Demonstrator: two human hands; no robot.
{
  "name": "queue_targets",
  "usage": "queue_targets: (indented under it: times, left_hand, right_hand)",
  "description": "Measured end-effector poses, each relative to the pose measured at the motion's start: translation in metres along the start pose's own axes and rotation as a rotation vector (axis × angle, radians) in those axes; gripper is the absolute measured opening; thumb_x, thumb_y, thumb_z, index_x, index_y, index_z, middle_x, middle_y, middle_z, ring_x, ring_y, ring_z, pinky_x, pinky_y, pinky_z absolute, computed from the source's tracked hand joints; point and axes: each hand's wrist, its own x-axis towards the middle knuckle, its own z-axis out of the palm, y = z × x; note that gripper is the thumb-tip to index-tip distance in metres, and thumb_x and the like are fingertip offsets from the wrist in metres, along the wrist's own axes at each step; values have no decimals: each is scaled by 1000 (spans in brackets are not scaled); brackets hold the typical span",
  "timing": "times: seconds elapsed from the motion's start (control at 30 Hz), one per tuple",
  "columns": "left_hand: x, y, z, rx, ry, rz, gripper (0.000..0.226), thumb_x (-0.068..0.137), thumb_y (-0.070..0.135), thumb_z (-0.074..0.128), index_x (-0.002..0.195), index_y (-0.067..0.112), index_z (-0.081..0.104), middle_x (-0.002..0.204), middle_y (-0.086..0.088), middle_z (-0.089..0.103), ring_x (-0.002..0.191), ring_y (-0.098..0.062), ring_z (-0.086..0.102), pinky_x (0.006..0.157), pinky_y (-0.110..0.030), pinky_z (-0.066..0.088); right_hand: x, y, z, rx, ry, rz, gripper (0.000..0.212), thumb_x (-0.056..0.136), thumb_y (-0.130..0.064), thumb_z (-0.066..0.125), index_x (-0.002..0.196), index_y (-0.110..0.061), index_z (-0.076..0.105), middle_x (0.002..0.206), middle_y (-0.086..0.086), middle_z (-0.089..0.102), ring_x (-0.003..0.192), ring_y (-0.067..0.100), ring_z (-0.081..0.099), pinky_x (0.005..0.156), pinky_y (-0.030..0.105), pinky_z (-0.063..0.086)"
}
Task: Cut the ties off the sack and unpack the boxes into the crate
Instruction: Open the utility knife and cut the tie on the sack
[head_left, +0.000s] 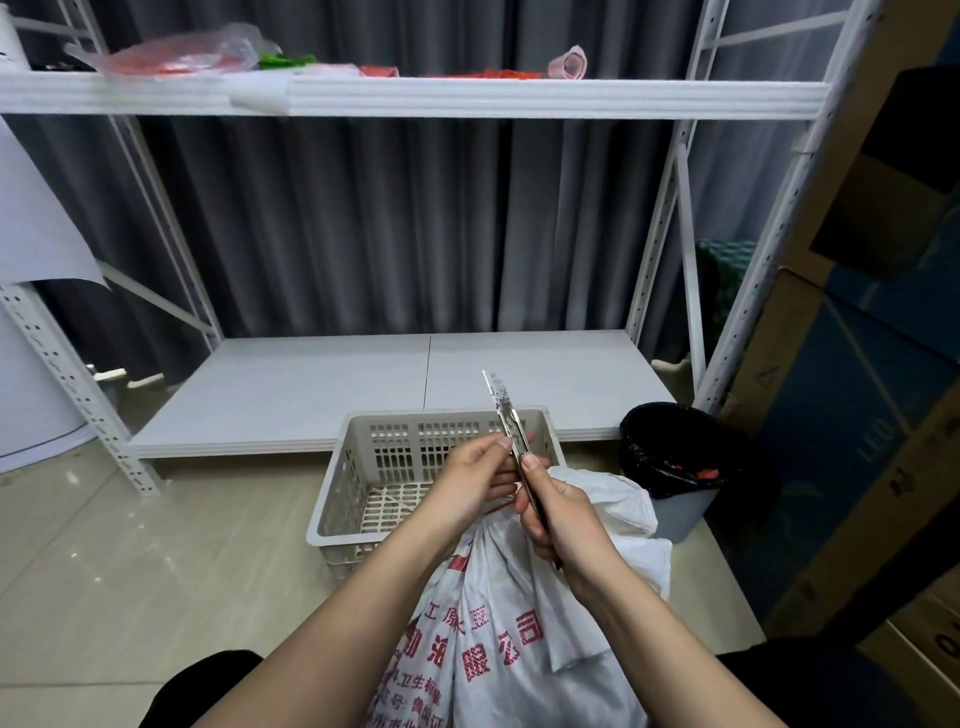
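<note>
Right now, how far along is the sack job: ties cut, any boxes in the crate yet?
Early stage. Nothing looks finished: the sack is bunched shut at its neck and the crate shows no boxes. In hand: the right hand grips the utility knife, blade up, while the left hand touches it beside the neck. Left: cutting the ties, then unpacking.

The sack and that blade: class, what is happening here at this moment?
A person sits over a white printed sack on the floor. The right hand grips a utility knife with its long blade pointing up and away, while the left hand touches the knife body just above the sack's gathered neck, where a red tie shows. The grey crate beyond holds no boxes yet.
</note>
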Motion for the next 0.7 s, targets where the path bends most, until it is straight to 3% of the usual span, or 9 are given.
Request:
queue_targets:
  times: [0.17,0.3,0.43,0.53,0.6,0.7]
  left_hand:
    - [1,-1,2,-40,24,-6,32,103,16,37,119,2,59,71,4,75,63,-1,68,59,-12,52]
    - [3,-5,2,-98,77,-15,31,103,18,37,114,7,64,78,2,76,68,-6,71,59,-17,55]
    - [3,-7,5,-124,77,-35,31,103,15,37,118,1,61,84,-5,74,65,-5,70,58,-16,55]
    - [3,-10,5,-125,84,-40,32,103,15,36,118,-2,59,92,-11,71,64,-4,70,58,-15,54]
    - [3,-12,3,-122,93,-36,30,102,15,38,114,-2,59,89,-10,72,65,-7,69,58,-15,55]
    - [4,-14,5,-106,72,-8,21,102,15,39,107,2,54,80,-10,73,63,-10,64,61,-16,53]
  right_hand:
    - [0,0,-3,128,-138,85,46,97,-49,37,75,-11,52,43,0,38,31,7,20,35,13,15]
    - [3,3,-4,217,-184,30,34,102,-28,34,105,-1,55,53,3,49,27,5,22,35,9,16]
    - [3,4,-4,150,-121,22,30,102,-27,36,83,-13,55,53,-2,34,33,2,19,34,11,13]
    - [3,5,-3,110,-83,31,30,102,-30,36,85,-12,53,47,-7,30,33,2,17,34,11,13]
    - [3,7,-1,89,-63,22,28,101,-32,38,88,-11,51,45,-8,30,33,2,17,35,12,12]
    - [2,7,-1,95,-15,11,34,100,-36,40,74,-16,47,44,-7,28,34,3,17,35,14,13]
